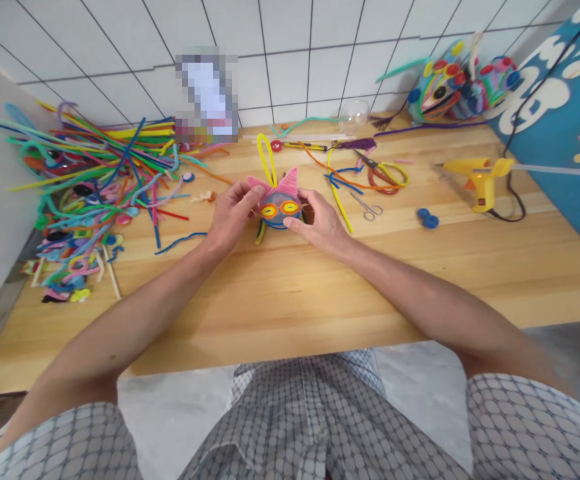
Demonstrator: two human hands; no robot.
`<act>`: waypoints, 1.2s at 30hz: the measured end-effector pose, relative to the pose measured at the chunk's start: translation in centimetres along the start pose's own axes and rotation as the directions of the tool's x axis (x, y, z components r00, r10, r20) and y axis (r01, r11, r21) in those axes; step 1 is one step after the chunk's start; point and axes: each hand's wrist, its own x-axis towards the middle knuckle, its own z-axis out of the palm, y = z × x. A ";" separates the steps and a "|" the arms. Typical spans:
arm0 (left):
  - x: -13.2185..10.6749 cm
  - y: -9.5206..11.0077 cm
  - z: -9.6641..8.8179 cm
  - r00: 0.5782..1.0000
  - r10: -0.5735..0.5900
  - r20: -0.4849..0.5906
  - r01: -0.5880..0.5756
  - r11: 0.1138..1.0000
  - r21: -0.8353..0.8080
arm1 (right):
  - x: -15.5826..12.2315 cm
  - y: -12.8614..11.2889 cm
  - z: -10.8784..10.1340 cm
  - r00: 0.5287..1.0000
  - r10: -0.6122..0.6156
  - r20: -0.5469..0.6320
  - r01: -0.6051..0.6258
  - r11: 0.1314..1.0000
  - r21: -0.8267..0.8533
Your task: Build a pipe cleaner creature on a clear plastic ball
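Note:
Between my hands is a small round craft ornament [281,208] with a grey-blue face, yellow and orange ring eyes and pink pointed ears. A yellow pipe cleaner loop [266,159] rises from its top. My left hand [234,212] pinches the pink ear [260,187] on the left side. Around the right side curl the fingers of my right hand [320,219], its thumb lying across the lower front. A dark and yellow strip [261,232] pokes out below the ornament. The fingers behind it are partly hidden.
Colourful pipe cleaners [120,147] heap up at the left. Right of my hands lie scissors [383,175], small metal scissors [367,208], blue round pieces [427,218] and a yellow glue gun [480,179] with a black cord. Decorated figures [440,90] stand by the tiled wall.

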 end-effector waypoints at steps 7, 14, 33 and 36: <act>-1.4 -0.6 0.5 0.992 0.088 0.088 -0.079 0.991 -0.107 | -0.2 -0.3 -0.3 1.000 -0.001 0.008 0.001 1.000 0.002; -1.8 -1.6 0.2 0.987 0.144 0.076 -0.128 0.974 -0.186 | -0.5 -0.9 -0.7 0.999 0.031 0.031 -0.031 1.000 -0.001; -2.3 -2.2 0.8 0.972 0.137 0.192 -0.143 0.990 0.020 | -0.9 -0.8 -1.1 0.999 0.021 -0.038 -0.022 0.999 -0.037; -2.3 -2.2 0.8 0.976 0.123 0.179 -0.137 0.988 0.072 | -0.9 -0.4 -0.9 0.998 0.049 -0.029 -0.049 0.999 -0.006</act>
